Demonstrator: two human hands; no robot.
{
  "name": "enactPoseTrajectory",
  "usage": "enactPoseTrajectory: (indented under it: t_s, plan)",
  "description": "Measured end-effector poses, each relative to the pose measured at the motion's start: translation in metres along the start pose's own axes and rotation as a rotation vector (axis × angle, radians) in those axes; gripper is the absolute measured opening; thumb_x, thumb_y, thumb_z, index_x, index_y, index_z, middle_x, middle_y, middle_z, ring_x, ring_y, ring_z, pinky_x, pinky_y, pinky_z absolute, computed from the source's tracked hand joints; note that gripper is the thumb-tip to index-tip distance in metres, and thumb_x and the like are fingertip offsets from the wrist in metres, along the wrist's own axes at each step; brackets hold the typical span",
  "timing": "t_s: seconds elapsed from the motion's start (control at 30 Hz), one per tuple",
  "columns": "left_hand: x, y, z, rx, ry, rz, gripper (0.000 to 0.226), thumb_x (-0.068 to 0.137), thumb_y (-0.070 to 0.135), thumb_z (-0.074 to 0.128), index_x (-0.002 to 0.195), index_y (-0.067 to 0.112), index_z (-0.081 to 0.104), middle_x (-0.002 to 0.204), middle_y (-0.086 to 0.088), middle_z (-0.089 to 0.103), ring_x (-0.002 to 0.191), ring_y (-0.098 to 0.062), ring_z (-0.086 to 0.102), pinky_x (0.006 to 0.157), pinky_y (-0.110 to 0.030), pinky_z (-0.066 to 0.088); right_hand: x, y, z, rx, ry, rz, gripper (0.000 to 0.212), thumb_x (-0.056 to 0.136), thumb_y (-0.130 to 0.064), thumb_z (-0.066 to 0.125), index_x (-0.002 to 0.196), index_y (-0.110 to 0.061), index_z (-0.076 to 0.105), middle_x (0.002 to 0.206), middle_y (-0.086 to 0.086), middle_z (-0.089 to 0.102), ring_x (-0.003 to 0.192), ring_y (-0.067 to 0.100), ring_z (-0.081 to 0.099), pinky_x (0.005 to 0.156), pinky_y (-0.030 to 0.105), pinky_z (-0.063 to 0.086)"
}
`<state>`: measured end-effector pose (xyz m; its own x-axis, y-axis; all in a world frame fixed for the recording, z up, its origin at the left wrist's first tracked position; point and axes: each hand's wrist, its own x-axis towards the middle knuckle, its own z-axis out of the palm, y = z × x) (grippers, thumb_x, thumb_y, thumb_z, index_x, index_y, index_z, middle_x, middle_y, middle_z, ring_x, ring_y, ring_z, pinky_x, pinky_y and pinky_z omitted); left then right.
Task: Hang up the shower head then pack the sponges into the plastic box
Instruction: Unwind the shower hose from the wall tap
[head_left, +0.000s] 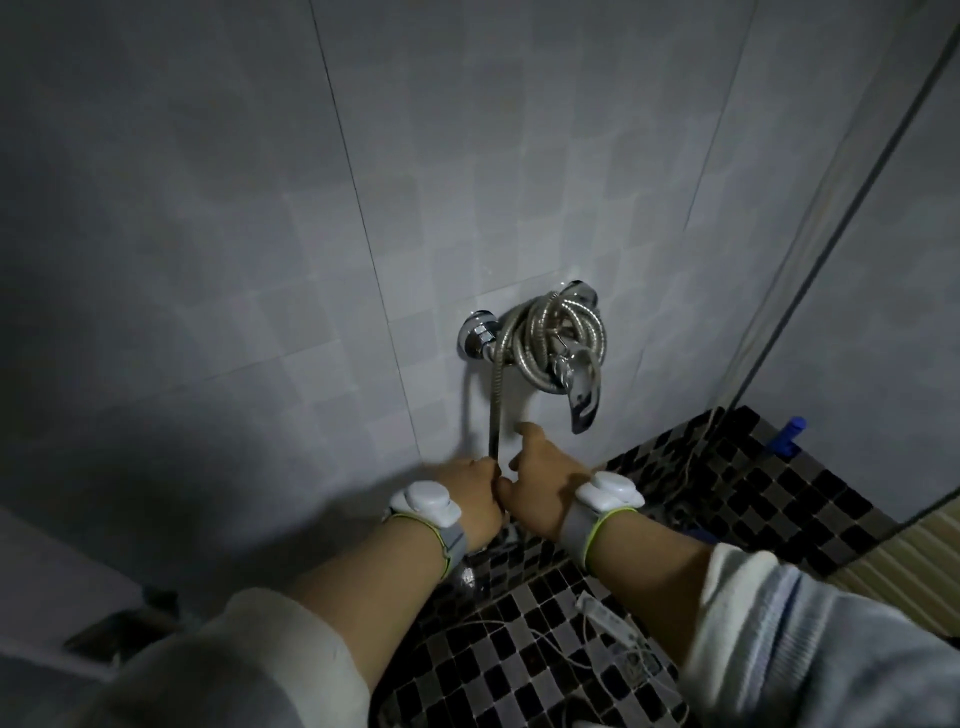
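A: Where is the shower hose, if we look from the left side to the right?

B: The coil of the hose hangs on the chrome mixer tap on the grey tiled wall. It is above both hands and a little to the right of them. One straight piece of the hose goes down from the left side of the coil and ends between the two hands.

A: What is the left hand doing?

B: Its fingers are curled and they meet the lower end of that straight piece. It seems to grip the hose there, but the fingertips are hidden behind the hand, so I cannot say it for sure. A white device sits on a grey band on this wrist.

A: And the right hand?

B: It is just beside the left hand, touching it. The forefinger points up toward the tap lever and does not reach it. The other fingers are folded near the hose. If they hold it, I cannot tell. This wrist carries the same kind of band.

A: Do you see the shower head itself?

B: No, the hands cover the end of the hose. Below them is the black and white mosaic ledge, with a white power strip on it. Further right stands a small blue object.
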<state>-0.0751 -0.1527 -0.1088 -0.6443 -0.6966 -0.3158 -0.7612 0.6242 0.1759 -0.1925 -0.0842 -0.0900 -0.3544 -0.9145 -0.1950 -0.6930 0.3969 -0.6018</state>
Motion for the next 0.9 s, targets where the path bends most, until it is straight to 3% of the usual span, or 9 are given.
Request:
enactPoseTrajectory:
  t_s: [0.1, 0.23, 0.33, 0.47, 0.57, 0.67, 0.8, 0.9]
  plan:
    - [0.016, 0.008, 0.002, -0.098, 0.004, -0.095, 0.013, 0.089, 0.023, 0.048, 0.097, 0.019, 0.057, 0.104, -0.007, 0.066, 0.084, -0.023, 0.062, 0.069, -0.028, 0.046, 0.025, 0.012, -0.004, 0.033, -0.046, -0.074, 0.078, 0.086, -0.04, 0.061, 0.151, -0.019, 0.022, 0.127, 0.006, 0.064, 0.11, 0.024, 0.064, 0.088, 0.03, 0.052]
    - [0.033, 0.004, 0.01, -0.176, -0.008, -0.206, 0.019, 0.093, 0.021, 0.046, 0.105, 0.018, 0.061, 0.113, -0.008, 0.065, 0.098, -0.025, 0.063, 0.084, -0.029, 0.048, 0.049, 0.018, -0.006, 0.136, -0.102, -0.2, 0.058, 0.086, -0.034, 0.064, 0.138, -0.026, 0.039, 0.098, -0.003, 0.07, 0.087, 0.017, 0.068, 0.069, 0.024, 0.05]
    - [0.04, 0.004, 0.017, -0.283, 0.038, -0.312, 0.02, 0.096, 0.026, 0.041, 0.096, 0.02, 0.061, 0.109, -0.006, 0.066, 0.093, -0.023, 0.063, 0.088, -0.038, 0.055, 0.066, 0.025, -0.005, 0.138, -0.179, -0.239, 0.049, 0.089, -0.026, 0.061, 0.134, -0.024, 0.044, 0.104, 0.001, 0.071, 0.093, 0.019, 0.068, 0.074, 0.024, 0.05]
    - [0.039, 0.009, 0.03, -0.348, 0.075, -0.407, 0.035, 0.104, 0.03, 0.04, 0.129, 0.011, 0.055, 0.13, -0.008, 0.059, 0.115, -0.025, 0.058, 0.094, -0.025, 0.043, 0.082, 0.031, -0.003, 0.08, -0.258, -0.268, 0.037, 0.095, -0.022, 0.055, 0.131, -0.018, 0.049, 0.113, 0.006, 0.069, 0.1, 0.025, 0.066, 0.081, 0.024, 0.047]
    - [0.04, 0.009, 0.047, -0.369, 0.082, -0.512, 0.043, 0.104, 0.033, 0.042, 0.143, 0.014, 0.044, 0.146, -0.009, 0.05, 0.129, -0.025, 0.051, 0.105, -0.028, 0.036, 0.09, 0.037, 0.008, 0.04, -0.281, -0.272, 0.028, 0.099, -0.023, 0.051, 0.125, -0.012, 0.054, 0.112, 0.009, 0.067, 0.102, 0.029, 0.064, 0.086, 0.026, 0.047]
    - [0.036, 0.008, 0.053, -0.38, 0.051, -0.562, 0.052, 0.101, 0.041, 0.046, 0.148, 0.021, 0.037, 0.148, -0.007, 0.046, 0.132, -0.029, 0.049, 0.109, -0.036, 0.038, 0.093, 0.036, 0.016, 0.036, -0.304, -0.284, 0.025, 0.102, -0.024, 0.044, 0.119, -0.009, 0.056, 0.109, 0.015, 0.066, 0.102, 0.033, 0.064, 0.089, 0.037, 0.05]
    - [0.034, 0.004, 0.057, -0.451, 0.05, -0.57, 0.055, 0.102, 0.037, 0.047, 0.151, 0.018, 0.033, 0.151, -0.009, 0.043, 0.135, -0.029, 0.045, 0.108, -0.031, 0.036, 0.083, 0.029, 0.01, 0.058, -0.243, -0.33, 0.024, 0.102, -0.021, 0.045, 0.117, -0.007, 0.059, 0.112, 0.015, 0.066, 0.102, 0.031, 0.062, 0.083, 0.032, 0.047]
    - [0.033, 0.005, 0.064, -0.461, 0.083, -0.557, 0.059, 0.097, 0.045, 0.051, 0.149, 0.021, 0.036, 0.148, -0.007, 0.046, 0.131, -0.028, 0.05, 0.106, -0.032, 0.041, 0.078, 0.025, 0.007, 0.078, -0.232, -0.35, 0.024, 0.103, -0.024, 0.045, 0.115, -0.009, 0.059, 0.11, 0.013, 0.066, 0.102, 0.03, 0.062, 0.082, 0.032, 0.047]
